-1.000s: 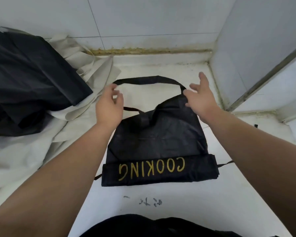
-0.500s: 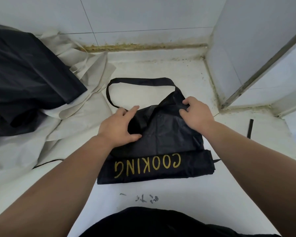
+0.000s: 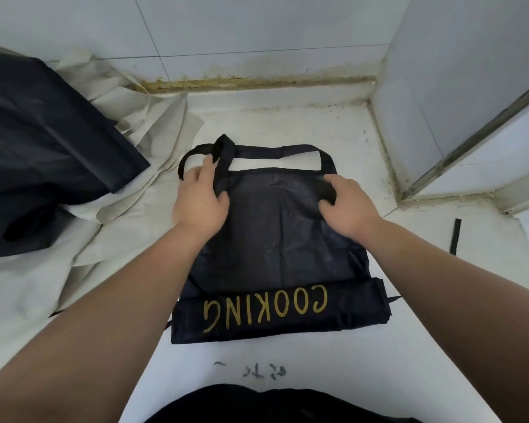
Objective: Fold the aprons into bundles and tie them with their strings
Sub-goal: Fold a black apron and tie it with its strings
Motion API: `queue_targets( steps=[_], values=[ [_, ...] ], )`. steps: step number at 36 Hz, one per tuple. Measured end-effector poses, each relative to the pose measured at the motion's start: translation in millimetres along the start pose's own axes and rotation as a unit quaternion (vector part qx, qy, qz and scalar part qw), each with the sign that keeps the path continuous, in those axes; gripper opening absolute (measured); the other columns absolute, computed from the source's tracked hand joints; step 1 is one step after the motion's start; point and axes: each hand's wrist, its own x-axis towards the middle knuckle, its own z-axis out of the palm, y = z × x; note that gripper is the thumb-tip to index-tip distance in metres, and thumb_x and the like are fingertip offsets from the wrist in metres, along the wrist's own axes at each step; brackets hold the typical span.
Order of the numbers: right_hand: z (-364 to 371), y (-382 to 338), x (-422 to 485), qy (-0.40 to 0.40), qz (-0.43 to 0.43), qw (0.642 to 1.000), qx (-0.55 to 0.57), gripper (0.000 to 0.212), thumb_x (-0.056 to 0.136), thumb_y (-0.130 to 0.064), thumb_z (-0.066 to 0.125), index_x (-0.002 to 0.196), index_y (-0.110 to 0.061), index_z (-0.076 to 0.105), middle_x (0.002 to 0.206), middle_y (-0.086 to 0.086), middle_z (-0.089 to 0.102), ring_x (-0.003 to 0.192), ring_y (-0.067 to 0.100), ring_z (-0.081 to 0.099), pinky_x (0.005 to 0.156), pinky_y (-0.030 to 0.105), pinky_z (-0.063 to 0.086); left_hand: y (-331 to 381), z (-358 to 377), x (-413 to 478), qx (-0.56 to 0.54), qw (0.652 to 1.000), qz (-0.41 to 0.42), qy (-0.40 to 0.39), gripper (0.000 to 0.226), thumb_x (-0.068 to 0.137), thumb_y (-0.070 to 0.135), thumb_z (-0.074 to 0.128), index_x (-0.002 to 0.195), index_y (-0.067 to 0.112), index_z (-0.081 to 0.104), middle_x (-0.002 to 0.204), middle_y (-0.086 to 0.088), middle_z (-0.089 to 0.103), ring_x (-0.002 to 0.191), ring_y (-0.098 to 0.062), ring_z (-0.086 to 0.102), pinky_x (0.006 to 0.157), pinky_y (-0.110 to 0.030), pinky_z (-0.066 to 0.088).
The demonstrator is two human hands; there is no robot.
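Nearest us, our dark shirt (image 3: 272,404) is filling the bottom of the view at the near edge of the white tabletop (image 3: 425,346). Just beyond it, a few scribbled marks (image 3: 258,370) are showing on the bare surface.

The black apron (image 3: 281,245) is lying flat in the middle of the tabletop. Its folded band is facing the near edge, and the gold lettering (image 3: 266,308) on it is reading COOKING upside down to us. A thin string end (image 3: 393,299) is poking out at the band's right end.

Our left hand (image 3: 200,203) is gripping the strap (image 3: 275,149) at the apron's far left corner, with the strap passing between thumb and fingers and a twist of it standing up just past the fingertips. Our right hand (image 3: 347,207) is curling its fingers and thumb around a bunch of apron cloth near the far right corner. Between the hands, the strap is looping across the apron's far side.

Toward the right edge, well apart from the apron, a short black strip (image 3: 455,236) is lying alone. Along the left edge, pale cloth (image 3: 153,123) is spreading in crumpled layers, and a dark heap (image 3: 43,148) is sitting on top of it.

At the far edge, a yellowish grimy seam (image 3: 257,82) is running below the white wall tiles (image 3: 257,25).
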Motion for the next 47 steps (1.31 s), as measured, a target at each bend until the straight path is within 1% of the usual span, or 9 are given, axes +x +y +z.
queue_targets(
  steps=[4, 11, 16, 21, 26, 34, 39, 44, 47],
  values=[
    [-11, 8, -20, 0.079, 0.073, 0.994, -0.014, 0.043, 0.093, -0.024, 0.046, 0.133, -0.012, 0.04, 0.122, 0.012, 0.055, 0.11, 0.03, 0.053, 0.079, 0.031, 0.039, -11, 4, -33, 0.016, 0.999, -0.038, 0.013, 0.06, 0.091, 0.023, 0.055, 0.146, 0.018, 0.032, 0.137, -0.013, 0.038, 0.126, -0.031, 0.038, 0.097, -0.039, 0.039],
    [-24, 18, -51, -0.07, 0.188, 0.974, -0.101, 0.038, 0.086, -0.038, 0.055, 0.103, -0.005, 0.048, 0.084, 0.006, 0.051, 0.073, 0.023, 0.051, 0.065, 0.03, 0.041, -21, 4, -65, 0.076, 0.991, -0.095, -0.059, 0.054, 0.091, 0.035, 0.055, 0.138, 0.013, 0.039, 0.132, -0.014, 0.04, 0.118, -0.033, 0.045, 0.086, -0.042, 0.045],
    [-25, 16, -68, -0.124, 0.183, 0.973, -0.065, 0.021, 0.088, -0.019, 0.05, 0.072, -0.007, 0.044, 0.072, 0.007, 0.046, 0.06, 0.022, 0.047, 0.05, 0.026, 0.04, -23, 3, -76, 0.094, 0.987, -0.122, -0.056, 0.055, 0.093, 0.034, 0.053, 0.139, 0.007, 0.036, 0.135, -0.021, 0.038, 0.123, -0.038, 0.04, 0.097, -0.045, 0.039],
    [-16, 20, -66, -0.089, 0.18, 0.977, -0.066, 0.006, 0.087, -0.007, 0.047, 0.081, -0.006, 0.046, 0.084, 0.014, 0.056, 0.065, 0.028, 0.059, 0.06, 0.032, 0.052, -28, -3, -76, 0.121, 0.978, -0.16, -0.061, 0.051, 0.092, 0.041, 0.056, 0.13, 0.011, 0.044, 0.131, -0.016, 0.044, 0.12, -0.036, 0.042, 0.094, -0.046, 0.041],
    [-9, 17, -63, -0.078, 0.201, 0.974, -0.063, 0.008, 0.089, -0.006, 0.045, 0.081, -0.006, 0.048, 0.088, 0.018, 0.059, 0.075, 0.036, 0.068, 0.073, 0.04, 0.059, -37, -4, -72, 0.015, 0.982, -0.173, -0.07, 0.05, 0.087, 0.038, 0.064, 0.125, 0.01, 0.047, 0.125, -0.015, 0.047, 0.105, -0.032, 0.053, 0.084, -0.038, 0.047],
    [-3, 6, -62, -0.054, 0.163, 0.979, -0.108, 0.013, 0.087, 0.001, 0.045, 0.078, -0.007, 0.043, 0.086, 0.012, 0.051, 0.081, 0.031, 0.055, 0.056, 0.029, 0.042, -44, -8, -74, -0.01, 0.985, -0.161, -0.057, 0.011, 0.089, 0.02, 0.057, 0.098, 0.015, 0.057, 0.094, -0.004, 0.061, 0.085, -0.019, 0.05, 0.071, -0.029, 0.037],
    [13, 6, -67, 0.01, 0.141, 0.981, -0.133, 0.039, 0.09, -0.001, 0.044, 0.127, -0.001, 0.034, 0.107, 0.017, 0.058, 0.1, 0.034, 0.058, 0.072, 0.035, 0.039, -48, -1, -77, -0.011, 0.988, -0.15, -0.03, 0.014, 0.092, 0.016, 0.051, 0.104, 0.011, 0.057, 0.102, -0.01, 0.059, 0.084, -0.022, 0.049, 0.069, -0.031, 0.037],
    [19, 19, -67, 0.015, 0.101, 0.985, -0.143, 0.003, 0.098, -0.011, 0.038, 0.101, -0.009, 0.038, 0.095, 0.012, 0.059, 0.076, 0.026, 0.047, 0.068, 0.035, 0.038, -51, 5, -81, -0.018, 0.988, -0.155, 0.007, 0.022, 0.096, 0.021, 0.049, 0.114, 0.01, 0.055, 0.115, -0.013, 0.053, 0.093, -0.026, 0.052, 0.075, -0.033, 0.039],
    [18, 27, -67, 0.003, 0.06, 0.989, -0.137, 0.018, 0.101, -0.021, 0.037, 0.106, -0.009, 0.049, 0.11, 0.01, 0.057, 0.087, 0.025, 0.05, 0.074, 0.033, 0.04, -49, 6, -85, -0.009, 0.989, -0.141, 0.034, 0.031, 0.096, 0.02, 0.052, 0.125, 0.011, 0.049, 0.127, -0.013, 0.046, 0.112, -0.03, 0.048, 0.082, -0.035, 0.04]
  ],
)
